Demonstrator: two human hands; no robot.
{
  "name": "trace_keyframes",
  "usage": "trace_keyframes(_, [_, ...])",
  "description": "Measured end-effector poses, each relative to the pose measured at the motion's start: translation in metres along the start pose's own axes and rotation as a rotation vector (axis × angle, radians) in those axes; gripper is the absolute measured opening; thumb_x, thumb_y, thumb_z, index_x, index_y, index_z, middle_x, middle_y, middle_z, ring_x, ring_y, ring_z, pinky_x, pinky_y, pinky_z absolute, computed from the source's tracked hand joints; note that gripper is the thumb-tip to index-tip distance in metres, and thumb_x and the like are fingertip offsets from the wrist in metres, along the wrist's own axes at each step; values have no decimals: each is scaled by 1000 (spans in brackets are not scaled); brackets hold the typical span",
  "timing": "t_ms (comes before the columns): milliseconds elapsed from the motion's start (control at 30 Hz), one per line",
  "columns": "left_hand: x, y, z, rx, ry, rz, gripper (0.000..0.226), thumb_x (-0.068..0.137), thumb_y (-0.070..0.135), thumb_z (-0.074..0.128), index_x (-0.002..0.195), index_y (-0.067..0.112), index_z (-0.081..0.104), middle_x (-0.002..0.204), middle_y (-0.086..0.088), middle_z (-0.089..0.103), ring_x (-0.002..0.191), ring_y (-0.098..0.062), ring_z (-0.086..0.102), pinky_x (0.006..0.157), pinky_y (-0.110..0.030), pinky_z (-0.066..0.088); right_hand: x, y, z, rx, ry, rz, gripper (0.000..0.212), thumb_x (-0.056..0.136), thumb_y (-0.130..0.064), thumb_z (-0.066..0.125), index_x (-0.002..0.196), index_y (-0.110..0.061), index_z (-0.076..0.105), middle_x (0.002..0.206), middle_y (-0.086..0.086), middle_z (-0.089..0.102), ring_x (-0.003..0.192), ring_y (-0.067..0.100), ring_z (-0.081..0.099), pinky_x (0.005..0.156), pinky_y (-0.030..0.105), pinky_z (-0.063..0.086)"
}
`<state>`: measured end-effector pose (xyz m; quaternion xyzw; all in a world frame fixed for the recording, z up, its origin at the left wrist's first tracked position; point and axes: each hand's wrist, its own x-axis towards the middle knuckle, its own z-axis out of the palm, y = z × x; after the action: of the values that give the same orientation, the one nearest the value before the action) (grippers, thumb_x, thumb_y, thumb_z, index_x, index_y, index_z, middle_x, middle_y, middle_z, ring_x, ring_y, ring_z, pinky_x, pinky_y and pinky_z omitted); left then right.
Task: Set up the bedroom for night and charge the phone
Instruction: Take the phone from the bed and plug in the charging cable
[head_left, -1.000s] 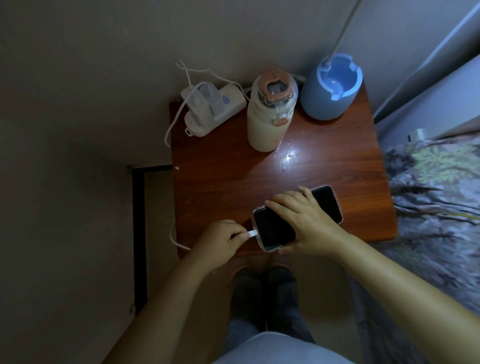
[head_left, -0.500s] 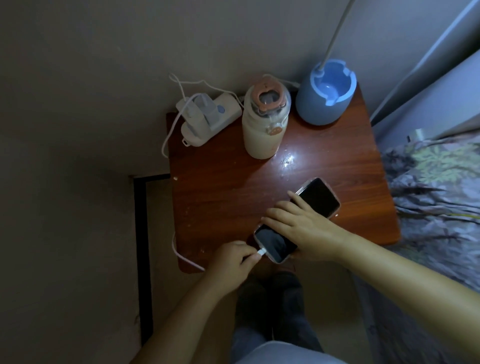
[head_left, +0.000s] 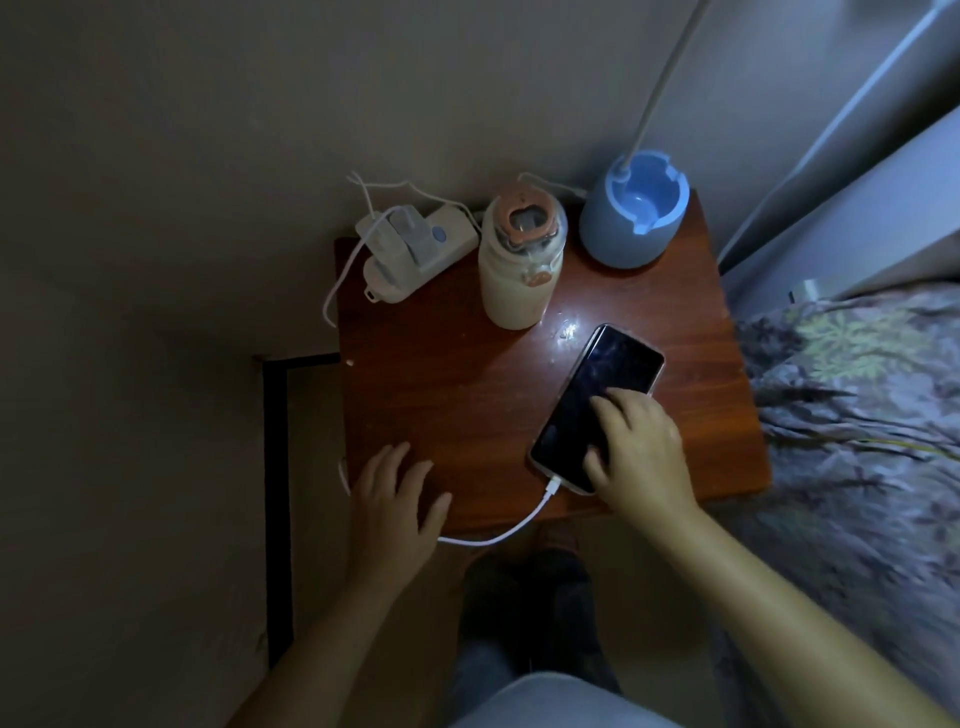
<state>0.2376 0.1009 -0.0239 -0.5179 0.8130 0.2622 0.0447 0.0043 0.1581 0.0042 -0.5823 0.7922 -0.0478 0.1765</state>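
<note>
A black phone (head_left: 605, 387) lies screen up on the right half of the brown bedside table (head_left: 447, 395). A white charging cable (head_left: 498, 535) is plugged into its near end and loops off the table's front edge. My right hand (head_left: 641, 447) grips the phone's near end, fingers on the screen. My left hand (head_left: 397, 506) hovers over the table's front left corner, fingers spread and holding nothing. At the back left a white power strip (head_left: 415, 249) carries a charger plug.
A cream bottle with a pink lid (head_left: 519, 265) stands at the back middle. A blue lamp base (head_left: 634, 213) sits at the back right with a white stalk rising. A bed with a floral cover (head_left: 857, 426) borders the table's right side. My feet are below.
My left hand has let go of the cable plug, which now sits in the phone, and has moved left. My right hand has turned the phone and slid it further onto the table.
</note>
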Motion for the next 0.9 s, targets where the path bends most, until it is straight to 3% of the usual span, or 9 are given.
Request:
trace_keyframes(33, [-7, -4, 3, -28, 9, 35, 50, 85, 52, 31, 98, 11, 57, 114, -21, 60, 111, -30, 40, 94, -46, 45, -5, -6, 4, 85, 66, 173, 61, 63, -19, 75, 115, 2, 50, 116, 32, 56, 105, 49, 53, 83, 58, 46])
trace_keyframes(100, [-16, -10, 7, -57, 15, 95, 53, 85, 59, 24, 101, 16, 52, 121, -10, 49, 112, -26, 37, 96, -40, 33, -10, -22, 10, 199, 41, 463, 78, 71, -36, 71, 130, -1, 34, 131, 35, 40, 116, 50, 41, 90, 59, 40])
trace_keyframes(200, [-18, -12, 9, -61, 8, 74, 52, 84, 59, 27, 106, 17, 48, 124, -16, 53, 116, -27, 34, 98, -37, 27, -5, -44, 17, 248, -50, 621, 96, 72, -54, 60, 139, -8, 9, 143, 32, 19, 129, 46, 22, 102, 57, 27])
trace_keyframes(300, [-13, -4, 8, -2, 19, 9, 53, 77, 49, 38, 113, 12, 50, 123, -25, 57, 122, -33, 37, 101, -47, 39, 6, -54, 24, 220, -72, 657, 101, 72, -62, 55, 139, -9, 2, 145, 31, 11, 132, 44, 16, 106, 55, 21])
trace_keyframes(400, [-1, 10, 7, 68, -43, -25, 64, 73, 49, 35, 120, 6, 47, 130, -26, 50, 123, -44, 42, 97, -62, 32, 13, -57, 27, 188, -79, 683, 105, 69, -64, 57, 138, -6, 3, 146, 30, 11, 132, 41, 16, 107, 56, 19])
trace_keyframes(533, [13, 22, 11, 61, -34, -35, 73, 72, 51, 29, 129, 6, 36, 143, -24, 32, 135, -41, 24, 108, -58, 18, 19, -53, 26, 195, -52, 659, 103, 67, -53, 66, 137, -6, 8, 145, 27, 15, 131, 40, 18, 107, 53, 21])
trace_keyframes(767, [31, 40, 13, 21, -17, -31, 63, 81, 38, 52, 132, 7, 31, 147, -23, 23, 138, -38, 13, 111, -57, 11, 9, -6, 13, 170, -112, 391, 99, 64, -42, 71, 138, -15, 11, 148, 17, 11, 131, 35, 14, 108, 46, 19])
trace_keyframes(900, [45, 56, 11, 5, -47, -14, 64, 84, 34, 52, 135, 10, 24, 151, -19, 14, 141, -33, 5, 113, -55, 5, 7, 14, 6, 140, -135, 417, 99, 65, -39, 71, 139, -17, 9, 150, 16, 6, 133, 35, 11, 109, 47, 17])
